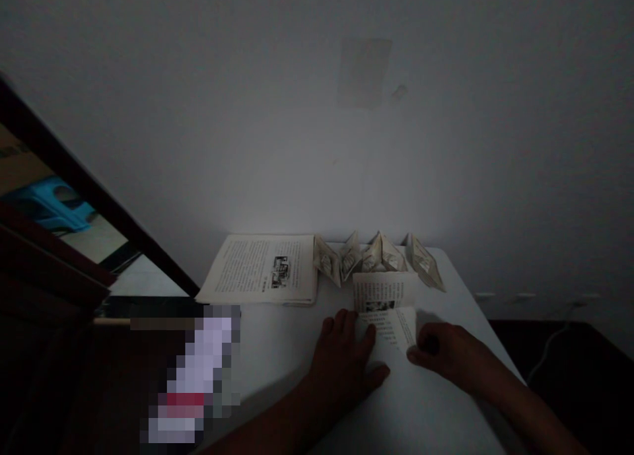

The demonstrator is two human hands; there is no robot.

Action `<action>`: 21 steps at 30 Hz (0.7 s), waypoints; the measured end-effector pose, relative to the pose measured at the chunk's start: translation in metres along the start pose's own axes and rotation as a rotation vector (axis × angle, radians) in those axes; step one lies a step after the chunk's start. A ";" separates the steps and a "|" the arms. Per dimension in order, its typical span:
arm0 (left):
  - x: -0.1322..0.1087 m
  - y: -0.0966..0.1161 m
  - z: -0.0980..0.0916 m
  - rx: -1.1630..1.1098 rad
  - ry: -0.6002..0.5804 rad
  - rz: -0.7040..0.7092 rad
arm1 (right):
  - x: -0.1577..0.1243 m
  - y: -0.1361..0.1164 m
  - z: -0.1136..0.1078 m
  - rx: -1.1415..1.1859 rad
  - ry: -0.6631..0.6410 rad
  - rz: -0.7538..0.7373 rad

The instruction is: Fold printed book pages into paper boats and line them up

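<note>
A printed sheet of paper [384, 326], partly folded, lies on the white table [277, 336]. Its upper part carries a small dark picture, and a flap is turned over at its lower right. My left hand [347, 356] rests with fingers spread, the fingertips at the sheet's left edge. At the lower right corner, my right hand [438, 350] pinches the folded flap between thumb and finger. Several folded paper boats [351, 257] stand in a row behind the sheet, the rightmost boat [424, 262] a little apart from the others.
A stack of printed pages [262, 270] lies at the table's back left, against the grey wall [277, 125]. A dark-framed mirror [123, 224] leans at the left, showing a blue stool [64, 204]. A pale cable [547, 349] hangs beyond the right edge. A blurred-out item [198, 369] stands at front left.
</note>
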State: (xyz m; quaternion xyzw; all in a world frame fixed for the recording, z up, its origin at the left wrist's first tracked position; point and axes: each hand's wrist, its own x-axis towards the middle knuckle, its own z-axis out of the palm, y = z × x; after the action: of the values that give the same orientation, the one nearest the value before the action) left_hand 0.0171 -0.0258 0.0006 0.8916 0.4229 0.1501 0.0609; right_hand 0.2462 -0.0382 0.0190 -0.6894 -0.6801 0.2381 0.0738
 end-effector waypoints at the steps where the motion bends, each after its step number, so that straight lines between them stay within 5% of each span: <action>1: 0.000 0.000 0.000 -0.002 0.000 0.003 | 0.003 0.001 -0.003 0.010 -0.011 -0.007; 7: -0.002 -0.005 0.004 -0.021 0.035 0.016 | 0.028 0.001 -0.011 0.057 0.155 0.102; 14: 0.005 -0.016 -0.001 -0.136 0.118 -0.002 | 0.037 0.002 0.010 0.143 0.361 0.028; 21: 0.015 -0.034 0.003 -0.291 0.263 -0.255 | 0.029 0.001 0.011 0.375 0.293 -0.103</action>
State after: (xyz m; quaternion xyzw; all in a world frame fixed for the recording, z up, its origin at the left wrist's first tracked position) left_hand 0.0019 0.0072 -0.0065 0.7856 0.5102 0.3156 0.1517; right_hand 0.2416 -0.0128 0.0020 -0.6554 -0.6402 0.2537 0.3103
